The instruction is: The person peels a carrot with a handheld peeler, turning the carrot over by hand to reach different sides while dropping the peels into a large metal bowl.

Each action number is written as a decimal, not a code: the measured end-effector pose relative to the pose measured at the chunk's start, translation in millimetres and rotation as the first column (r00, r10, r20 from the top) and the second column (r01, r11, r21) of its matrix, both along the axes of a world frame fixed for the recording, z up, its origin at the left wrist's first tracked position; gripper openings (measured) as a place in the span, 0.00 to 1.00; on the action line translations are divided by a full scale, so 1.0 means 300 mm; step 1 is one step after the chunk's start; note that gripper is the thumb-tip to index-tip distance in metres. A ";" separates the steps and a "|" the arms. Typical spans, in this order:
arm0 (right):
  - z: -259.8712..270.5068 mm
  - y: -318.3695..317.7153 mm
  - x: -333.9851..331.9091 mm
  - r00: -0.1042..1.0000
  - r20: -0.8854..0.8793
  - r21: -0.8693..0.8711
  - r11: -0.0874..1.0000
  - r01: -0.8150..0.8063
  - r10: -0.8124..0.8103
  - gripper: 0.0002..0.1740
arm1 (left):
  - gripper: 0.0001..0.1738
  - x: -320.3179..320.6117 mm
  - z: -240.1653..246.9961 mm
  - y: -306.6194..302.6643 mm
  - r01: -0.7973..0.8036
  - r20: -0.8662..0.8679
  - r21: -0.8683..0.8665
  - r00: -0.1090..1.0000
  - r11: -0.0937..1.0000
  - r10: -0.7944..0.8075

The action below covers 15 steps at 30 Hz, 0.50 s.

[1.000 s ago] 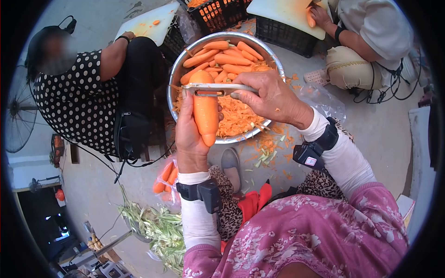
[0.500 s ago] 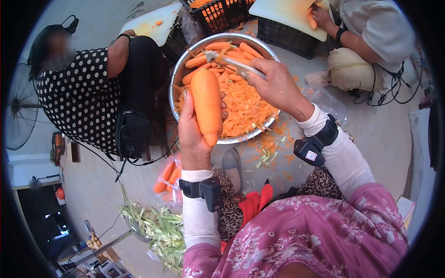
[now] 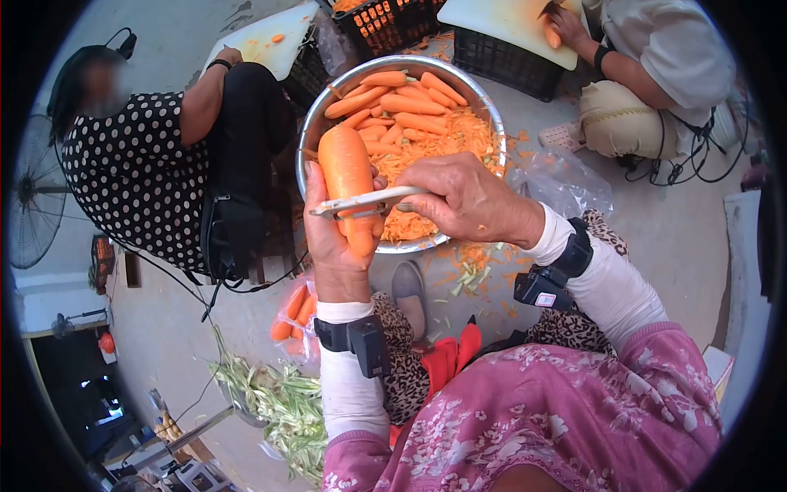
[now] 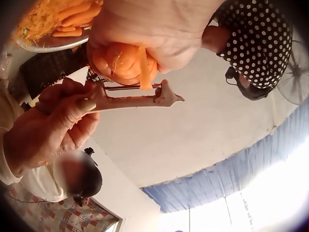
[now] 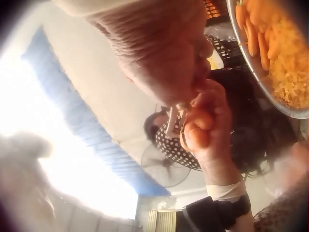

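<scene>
My left hand (image 3: 332, 254) grips a thick carrot (image 3: 344, 160) upright over the near left rim of a metal basin. With my right hand (image 3: 471, 199) I hold a pale-handled peeler (image 3: 373, 199), its blade across the carrot's lower part. In the left wrist view a strip of peel (image 4: 145, 67) comes up through the peeler (image 4: 130, 101) at the carrot's end (image 4: 123, 63). The basin (image 3: 494, 111) holds whole carrots (image 3: 414, 107) at the back and a heap of orange peelings (image 3: 467, 139) in front and to the right.
A bag of carrots (image 3: 297, 316) lies by my left forearm, with a pile of pale green husks (image 3: 279, 410) below it. Two people sit left and right beside cutting boards (image 3: 512, 29) on black crates (image 3: 500, 70). Scraps (image 3: 469, 279) litter the floor.
The peeler first lay across the carrot's upper part, then lifted off toward the basin's far side with peel on it. Now it is back on the carrot, lower down, nearer my left palm.
</scene>
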State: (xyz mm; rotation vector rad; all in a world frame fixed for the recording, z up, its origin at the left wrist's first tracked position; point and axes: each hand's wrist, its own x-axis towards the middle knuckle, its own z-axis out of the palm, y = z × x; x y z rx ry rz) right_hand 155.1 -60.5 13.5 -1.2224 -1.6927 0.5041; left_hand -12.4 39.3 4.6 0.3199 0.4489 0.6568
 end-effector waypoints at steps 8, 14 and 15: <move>0.030 0.028 0.070 0.941 0.057 0.023 0.942 0.334 -0.335 0.08 | 0.29 0.010 0.010 -0.034 0.097 -0.085 0.144 0.993 0.985 -0.085; -0.072 0.065 0.120 0.889 0.084 -0.050 0.889 0.456 -0.451 0.10 | 0.31 0.027 0.042 -0.055 0.158 0.015 0.134 0.987 0.978 -0.161; -0.054 0.062 0.114 0.889 0.016 -0.074 0.886 0.458 -0.458 0.09 | 0.32 0.024 0.032 -0.048 0.116 -0.025 0.128 0.993 0.985 -0.113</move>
